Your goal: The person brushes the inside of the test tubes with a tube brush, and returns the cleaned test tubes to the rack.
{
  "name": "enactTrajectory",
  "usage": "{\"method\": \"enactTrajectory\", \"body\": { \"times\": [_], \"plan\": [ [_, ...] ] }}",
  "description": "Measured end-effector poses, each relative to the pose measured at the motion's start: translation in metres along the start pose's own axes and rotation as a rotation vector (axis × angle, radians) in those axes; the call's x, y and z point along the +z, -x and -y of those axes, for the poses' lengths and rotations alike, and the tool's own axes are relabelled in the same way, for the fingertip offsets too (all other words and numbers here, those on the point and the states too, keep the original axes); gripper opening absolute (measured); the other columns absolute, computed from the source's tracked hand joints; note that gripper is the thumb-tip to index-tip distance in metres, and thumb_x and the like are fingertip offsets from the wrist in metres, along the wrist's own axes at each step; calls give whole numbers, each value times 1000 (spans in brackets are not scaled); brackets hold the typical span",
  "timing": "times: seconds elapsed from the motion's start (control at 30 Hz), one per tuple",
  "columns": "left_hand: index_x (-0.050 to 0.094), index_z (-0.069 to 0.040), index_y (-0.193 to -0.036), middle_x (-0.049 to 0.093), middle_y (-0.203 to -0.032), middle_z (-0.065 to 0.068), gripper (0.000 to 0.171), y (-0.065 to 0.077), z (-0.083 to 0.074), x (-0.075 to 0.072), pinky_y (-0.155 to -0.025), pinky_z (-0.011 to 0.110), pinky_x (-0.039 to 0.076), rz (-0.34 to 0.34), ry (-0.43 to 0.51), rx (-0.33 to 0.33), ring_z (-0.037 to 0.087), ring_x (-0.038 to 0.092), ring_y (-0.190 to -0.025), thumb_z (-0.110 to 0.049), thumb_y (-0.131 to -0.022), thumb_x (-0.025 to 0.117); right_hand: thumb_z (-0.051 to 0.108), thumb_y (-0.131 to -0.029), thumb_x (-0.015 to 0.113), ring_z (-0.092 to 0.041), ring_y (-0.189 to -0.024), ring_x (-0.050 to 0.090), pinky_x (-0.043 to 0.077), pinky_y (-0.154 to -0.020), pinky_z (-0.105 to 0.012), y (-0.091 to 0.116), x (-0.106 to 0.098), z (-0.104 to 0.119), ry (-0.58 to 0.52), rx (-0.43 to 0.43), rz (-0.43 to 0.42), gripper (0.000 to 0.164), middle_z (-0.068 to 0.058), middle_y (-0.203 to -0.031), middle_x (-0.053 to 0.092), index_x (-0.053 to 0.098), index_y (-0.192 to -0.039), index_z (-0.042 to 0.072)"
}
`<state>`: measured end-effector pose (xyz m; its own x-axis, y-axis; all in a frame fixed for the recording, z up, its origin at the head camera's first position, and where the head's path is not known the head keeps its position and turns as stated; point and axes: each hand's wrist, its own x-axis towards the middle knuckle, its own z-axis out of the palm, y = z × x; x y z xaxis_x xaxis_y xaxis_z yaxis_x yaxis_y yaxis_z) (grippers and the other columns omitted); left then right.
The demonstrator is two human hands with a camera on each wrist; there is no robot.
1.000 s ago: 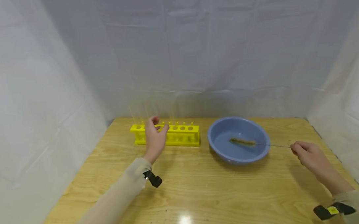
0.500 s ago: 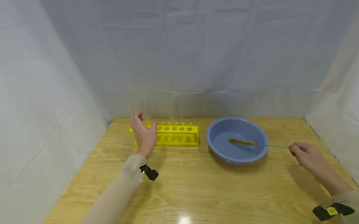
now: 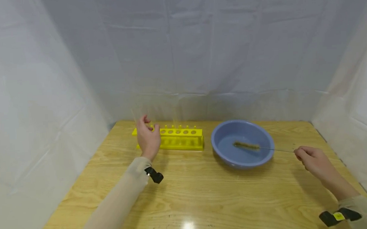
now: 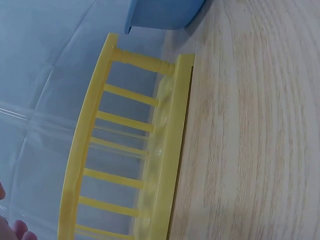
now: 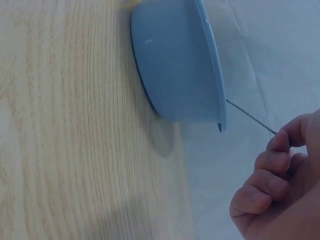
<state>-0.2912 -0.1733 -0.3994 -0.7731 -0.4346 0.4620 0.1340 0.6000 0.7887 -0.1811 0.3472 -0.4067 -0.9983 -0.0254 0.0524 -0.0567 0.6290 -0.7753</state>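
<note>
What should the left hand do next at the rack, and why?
I'd probably ease a clear tube up out of the yellow rack. The left hand is at the rack's left end, though whether it grips a tube is hard to tell. The right hand holds the brush by its wire handle, bristles inside the blue basin.

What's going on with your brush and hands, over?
Right hand pinching test-tube brush, bristle end over blue basin, contact unclear. Left hand at yellow test-tube rack. No obstruction seen.
</note>
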Motion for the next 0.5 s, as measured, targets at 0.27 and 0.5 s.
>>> {"method": "enactTrajectory", "body": {
  "times": [0.27, 0.5],
  "plan": [
    [58, -12, -136, 59, -95, 5, 45, -4, 5, 2, -72, 38, 41, -14, -48, -27, 25, 52, -75, -29, -96, 65, 35, -109, 38, -18, -49, 34, 32, -48, -36, 2, -2, -1, -12, 5, 9, 45, 3, -60, 36, 45, -77, 3],
    [65, -15, -128, 59, -83, 4, 37, -10, 10, 6, -66, 36, 40, -24, -8, -74, 24, 53, -65, -32, -95, 69, 37, -109, 37, -18, -49, 33, 32, -48, -36, 1, -5, 3, -3, 8, 12, 46, 3, -60, 36, 44, -77, 3]
  ]
}}
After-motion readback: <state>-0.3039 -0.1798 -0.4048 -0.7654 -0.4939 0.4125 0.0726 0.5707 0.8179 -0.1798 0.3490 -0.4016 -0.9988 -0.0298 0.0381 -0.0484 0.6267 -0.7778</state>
